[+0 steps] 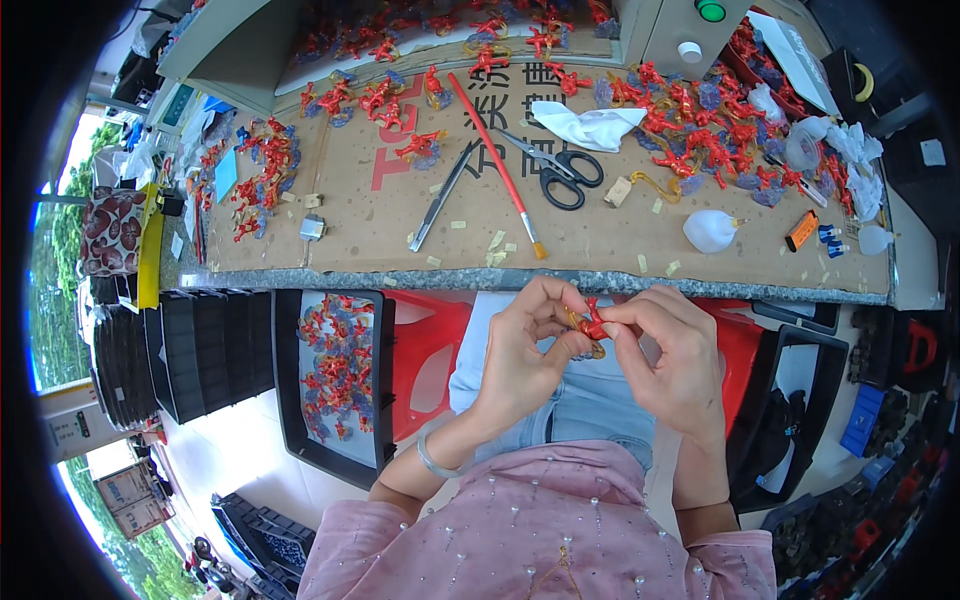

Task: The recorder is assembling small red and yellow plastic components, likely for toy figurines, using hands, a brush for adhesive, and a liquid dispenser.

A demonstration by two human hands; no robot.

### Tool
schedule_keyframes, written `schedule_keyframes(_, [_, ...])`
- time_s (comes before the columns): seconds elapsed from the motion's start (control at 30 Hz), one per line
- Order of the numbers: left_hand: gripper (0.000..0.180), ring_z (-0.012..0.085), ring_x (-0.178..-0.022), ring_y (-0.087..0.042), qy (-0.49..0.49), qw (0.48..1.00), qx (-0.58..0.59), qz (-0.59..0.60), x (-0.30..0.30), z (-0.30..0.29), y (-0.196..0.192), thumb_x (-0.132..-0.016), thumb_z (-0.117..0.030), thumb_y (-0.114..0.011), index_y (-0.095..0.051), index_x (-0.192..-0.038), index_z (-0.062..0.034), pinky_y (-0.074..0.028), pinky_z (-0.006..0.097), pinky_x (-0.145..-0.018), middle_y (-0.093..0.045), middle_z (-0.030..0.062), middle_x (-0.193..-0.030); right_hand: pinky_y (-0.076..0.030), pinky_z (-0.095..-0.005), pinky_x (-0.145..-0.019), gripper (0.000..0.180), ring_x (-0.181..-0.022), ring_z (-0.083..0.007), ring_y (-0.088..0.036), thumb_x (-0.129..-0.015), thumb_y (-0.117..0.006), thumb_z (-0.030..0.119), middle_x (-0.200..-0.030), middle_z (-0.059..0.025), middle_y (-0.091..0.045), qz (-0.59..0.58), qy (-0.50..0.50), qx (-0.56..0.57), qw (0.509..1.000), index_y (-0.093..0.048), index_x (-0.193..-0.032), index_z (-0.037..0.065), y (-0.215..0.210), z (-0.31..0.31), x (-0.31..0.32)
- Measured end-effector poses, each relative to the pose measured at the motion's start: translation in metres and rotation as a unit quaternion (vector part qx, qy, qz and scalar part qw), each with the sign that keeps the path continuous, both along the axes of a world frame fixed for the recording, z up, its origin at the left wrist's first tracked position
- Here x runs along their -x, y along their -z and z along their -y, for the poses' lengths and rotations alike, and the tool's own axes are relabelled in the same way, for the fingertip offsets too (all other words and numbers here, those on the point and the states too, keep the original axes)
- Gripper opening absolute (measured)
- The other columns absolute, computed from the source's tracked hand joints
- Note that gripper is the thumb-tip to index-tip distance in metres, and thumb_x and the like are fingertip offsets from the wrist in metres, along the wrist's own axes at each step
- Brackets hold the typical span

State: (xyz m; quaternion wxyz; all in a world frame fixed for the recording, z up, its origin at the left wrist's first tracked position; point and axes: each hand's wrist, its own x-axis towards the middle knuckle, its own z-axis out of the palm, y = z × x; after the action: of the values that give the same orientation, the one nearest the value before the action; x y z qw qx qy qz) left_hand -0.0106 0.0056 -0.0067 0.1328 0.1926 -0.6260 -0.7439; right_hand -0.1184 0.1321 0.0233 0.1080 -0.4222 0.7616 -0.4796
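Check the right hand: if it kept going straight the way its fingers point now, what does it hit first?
The right hand points left, fingertips pinching a small red figure. Straight on it would meet that figure at once, then the left hand gripping it from the other side. Depth is unclear, but they appear to touch.

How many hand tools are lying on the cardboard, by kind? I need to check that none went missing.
Scissors: 1
Red-handled brush: 1
Grey metal tweezers: 1
Total: 3
Neither the left hand nor the right hand holds a tool; both pinch a small red figure.
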Motion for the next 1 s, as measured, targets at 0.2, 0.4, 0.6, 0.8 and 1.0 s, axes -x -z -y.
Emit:
schedule_keyframes(0.2, [0.04,0.0136,-0.083,-0.065,0.007,0.999,-0.032,-0.001,0.003,-0.002,0.0,-0.079,0.016,-0.059,-0.054,-0.116,0.0007,-0.053,0.027,-0.074,-0.064,0.0076,-0.088,-0.045,-0.0385,-0.064,0.006,-0.068,-0.0314,-0.058,-0.075,-0.063,-0.002,-0.073,-0.013,-0.062,0.03,-0.029,-0.048,0.998,-0.063,-0.081,-0.002,-0.007,0.001,0.01])
schedule_keyframes(0.4, [0.042,0.016,-0.08,-0.065,-0.002,0.997,0.079,0.005,0.007,-0.006,-0.002,-0.083,0.015,-0.056,-0.062,-0.121,-0.0027,-0.054,0.027,-0.073,-0.065,0.0087,-0.087,-0.047,-0.0372,-0.061,0.005,-0.064,-0.0307,-0.061,-0.077,-0.065,-0.001,-0.071,-0.0146,-0.063,0.029,-0.005,-0.068,0.997,-0.061,-0.08,-0.004,-0.01,0.004,0.013])
schedule_keyframes(0.6, [0.035,0.0175,-0.079,-0.067,-0.007,0.986,0.166,-0.002,0.004,0.002,-0.003,-0.084,0.012,-0.056,-0.064,-0.115,-0.0006,-0.054,0.027,-0.068,-0.065,0.0119,-0.092,-0.047,-0.0282,-0.054,0.013,-0.06,-0.0153,-0.064,-0.077,-0.069,-0.001,-0.067,-0.0125,-0.066,0.18,0.039,-0.024,0.983,-0.056,-0.077,-0.004,-0.013,0.01,0.016])
schedule_keyframes(0.8, [0.026,0.0168,-0.084,-0.065,-0.017,0.999,0.024,-0.022,0.002,0.003,0.002,-0.088,0.009,-0.055,-0.061,-0.112,0.0031,-0.053,0.027,-0.073,-0.065,0.0115,-0.094,-0.046,-0.0243,-0.055,0.013,-0.061,-0.0095,-0.061,-0.08,-0.068,-0.001,-0.066,-0.01,-0.065,0.165,-0.006,-0.034,0.986,-0.055,-0.078,-0.003,-0.016,0.017,0.026])
schedule_keyframes(1.0, [0.03,0.0215,-0.091,-0.065,0.012,0.966,-0.246,-0.076,0.002,0.011,0.009,-0.094,-0.004,-0.054,-0.052,-0.122,0.0045,-0.052,0.032,-0.081,-0.066,0.0127,-0.097,-0.045,-0.0231,-0.061,0.013,-0.069,-0.0098,-0.062,-0.078,-0.068,-0.002,-0.077,-0.0073,-0.067,0.234,0.038,0.065,0.969,-0.057,-0.085,0.0,-0.007,0.012,0.026])
